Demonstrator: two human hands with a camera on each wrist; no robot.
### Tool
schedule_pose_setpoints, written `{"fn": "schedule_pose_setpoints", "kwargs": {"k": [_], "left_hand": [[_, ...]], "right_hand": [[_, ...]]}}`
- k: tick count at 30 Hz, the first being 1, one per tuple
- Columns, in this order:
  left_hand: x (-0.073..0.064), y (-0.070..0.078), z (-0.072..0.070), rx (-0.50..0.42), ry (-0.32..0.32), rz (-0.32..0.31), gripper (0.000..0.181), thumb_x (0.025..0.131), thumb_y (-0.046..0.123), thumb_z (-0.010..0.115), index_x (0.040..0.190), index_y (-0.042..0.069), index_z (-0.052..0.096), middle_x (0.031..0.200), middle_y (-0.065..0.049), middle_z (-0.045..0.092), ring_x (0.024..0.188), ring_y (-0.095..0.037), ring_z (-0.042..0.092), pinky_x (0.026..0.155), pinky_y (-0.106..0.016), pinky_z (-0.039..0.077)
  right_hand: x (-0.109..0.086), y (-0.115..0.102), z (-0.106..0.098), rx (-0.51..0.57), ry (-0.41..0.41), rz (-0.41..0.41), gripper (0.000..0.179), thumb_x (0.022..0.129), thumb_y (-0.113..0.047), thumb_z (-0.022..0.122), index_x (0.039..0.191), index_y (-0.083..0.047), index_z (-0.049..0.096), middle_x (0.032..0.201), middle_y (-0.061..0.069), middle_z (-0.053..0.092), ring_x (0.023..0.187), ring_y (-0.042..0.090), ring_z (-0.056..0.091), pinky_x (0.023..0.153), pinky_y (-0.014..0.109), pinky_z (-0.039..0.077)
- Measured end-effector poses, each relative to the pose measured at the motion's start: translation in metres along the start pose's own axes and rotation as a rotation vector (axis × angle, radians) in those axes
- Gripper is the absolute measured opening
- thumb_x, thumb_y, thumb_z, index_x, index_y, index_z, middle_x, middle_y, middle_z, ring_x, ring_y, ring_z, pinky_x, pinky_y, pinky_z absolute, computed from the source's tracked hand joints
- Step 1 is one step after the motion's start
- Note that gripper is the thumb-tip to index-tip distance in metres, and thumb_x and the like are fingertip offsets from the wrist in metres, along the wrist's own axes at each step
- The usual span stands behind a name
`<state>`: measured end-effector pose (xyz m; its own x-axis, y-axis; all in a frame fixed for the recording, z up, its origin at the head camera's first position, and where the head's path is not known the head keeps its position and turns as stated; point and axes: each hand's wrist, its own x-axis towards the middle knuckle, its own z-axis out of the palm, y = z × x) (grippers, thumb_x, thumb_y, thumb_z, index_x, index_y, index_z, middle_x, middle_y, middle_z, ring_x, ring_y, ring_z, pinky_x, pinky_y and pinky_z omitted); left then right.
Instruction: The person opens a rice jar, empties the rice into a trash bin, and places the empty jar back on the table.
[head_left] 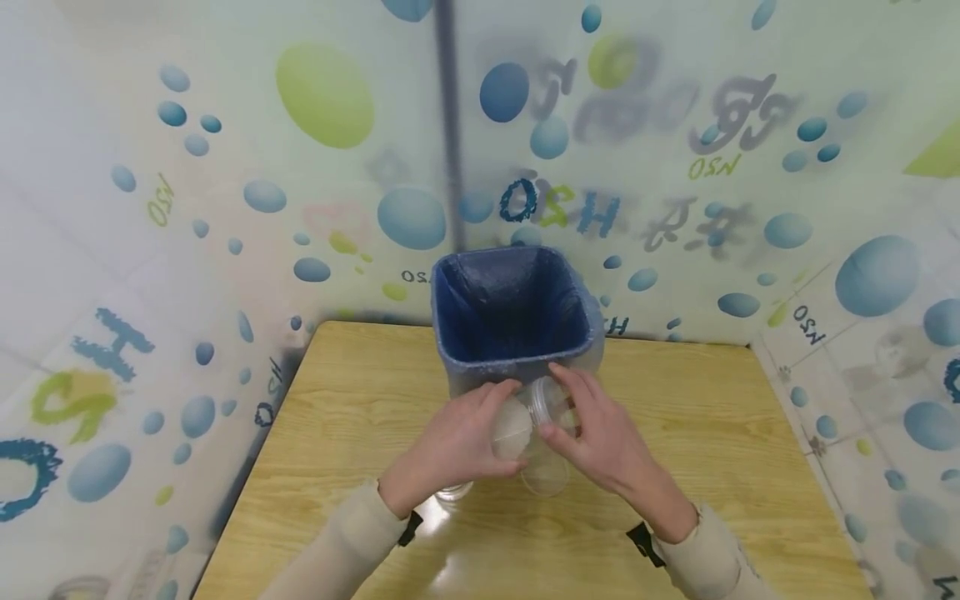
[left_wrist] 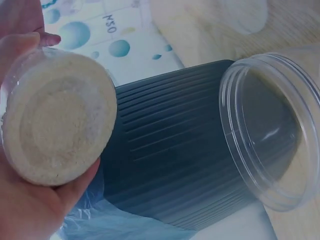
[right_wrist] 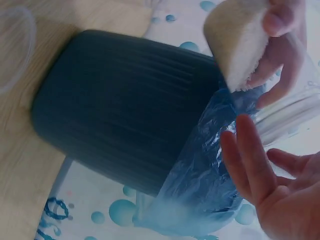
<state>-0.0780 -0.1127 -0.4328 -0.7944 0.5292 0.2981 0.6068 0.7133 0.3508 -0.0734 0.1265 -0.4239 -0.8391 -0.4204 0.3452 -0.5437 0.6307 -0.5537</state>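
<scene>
My left hand grips a clear plastic jar partly filled with packed white grains, too blurred to tell their kind. The jar is tilted on its side, and its threaded mouth points right in the head view. My right hand is at that mouth, thumb and forefinger on either side of it. In the right wrist view its fingers are spread and slightly bent near the jar's rim, with nothing gripped. Just beyond both hands stands a blue bin lined with a blue plastic bag.
Below the hands, a clear round lid lies on the wooden table. A second clear jar with a threaded rim stands beneath my left wrist. Patterned walls enclose the table's back and sides.
</scene>
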Motion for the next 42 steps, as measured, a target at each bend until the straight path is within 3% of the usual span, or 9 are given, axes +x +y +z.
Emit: {"fn": "schedule_pose_setpoints", "kwargs": {"k": [3,6,11,17,24,35,42], "left_hand": [[-0.002,0.001,0.002,0.067,0.031,0.017,0.102,0.064,0.055,0.093,0.143,0.008,0.050,0.118,-0.006,0.066,0.096,-0.021,0.067,0.076,-0.039,0.058],[-0.003,0.001,0.004,0.121,0.061,0.045,0.101,0.063,0.056,0.092,0.142,0.008,0.051,0.117,-0.007,0.066,0.094,-0.022,0.067,0.076,-0.039,0.059],[-0.004,-0.001,0.006,0.160,0.090,0.075,0.098,0.063,0.055,0.092,0.140,0.008,0.052,0.116,-0.006,0.065,0.091,-0.021,0.066,0.074,-0.038,0.058],[-0.002,-0.002,0.004,0.104,0.092,0.087,0.099,0.063,0.052,0.093,0.141,0.007,0.051,0.118,-0.007,0.065,0.094,-0.023,0.066,0.077,-0.040,0.058],[-0.002,-0.001,-0.002,-0.012,0.005,0.038,0.099,0.067,0.053,0.090,0.145,0.011,0.048,0.124,-0.006,0.065,0.098,-0.020,0.066,0.076,-0.039,0.058],[-0.002,-0.003,-0.004,-0.051,-0.033,0.049,0.100,0.068,0.054,0.089,0.148,0.010,0.047,0.131,-0.006,0.064,0.106,-0.020,0.065,0.083,-0.040,0.058],[-0.002,-0.003,-0.008,-0.088,-0.075,0.056,0.102,0.068,0.052,0.089,0.149,0.009,0.046,0.136,-0.008,0.062,0.111,-0.021,0.064,0.087,-0.041,0.057]], "right_hand": [[-0.001,-0.006,-0.001,0.054,-0.040,0.116,0.073,0.099,-0.051,0.062,0.155,-0.011,0.041,0.138,0.011,0.055,0.100,0.020,0.067,0.067,0.025,0.057],[0.001,-0.010,0.000,0.087,-0.066,0.207,0.078,0.097,-0.053,0.065,0.157,-0.011,0.038,0.138,0.009,0.057,0.103,0.019,0.067,0.070,0.026,0.057],[0.004,-0.013,0.000,0.140,-0.087,0.269,0.082,0.093,-0.055,0.070,0.155,-0.011,0.041,0.135,0.007,0.058,0.106,0.021,0.066,0.073,0.028,0.058],[0.004,-0.010,-0.002,0.176,-0.056,0.153,0.071,0.093,-0.043,0.074,0.150,-0.010,0.049,0.134,0.008,0.058,0.107,0.022,0.062,0.074,0.027,0.059],[0.003,-0.004,-0.004,0.207,-0.043,-0.024,0.071,0.090,-0.038,0.080,0.149,-0.014,0.051,0.141,0.006,0.054,0.114,0.022,0.057,0.074,0.029,0.059],[0.003,0.004,-0.009,0.213,-0.087,-0.162,0.074,0.089,-0.036,0.081,0.150,-0.013,0.047,0.145,0.008,0.049,0.118,0.026,0.058,0.081,0.033,0.059],[0.002,0.008,-0.014,0.201,-0.108,-0.268,0.076,0.088,-0.042,0.081,0.150,-0.013,0.048,0.148,0.006,0.047,0.131,0.024,0.050,0.099,0.046,0.053]]}}
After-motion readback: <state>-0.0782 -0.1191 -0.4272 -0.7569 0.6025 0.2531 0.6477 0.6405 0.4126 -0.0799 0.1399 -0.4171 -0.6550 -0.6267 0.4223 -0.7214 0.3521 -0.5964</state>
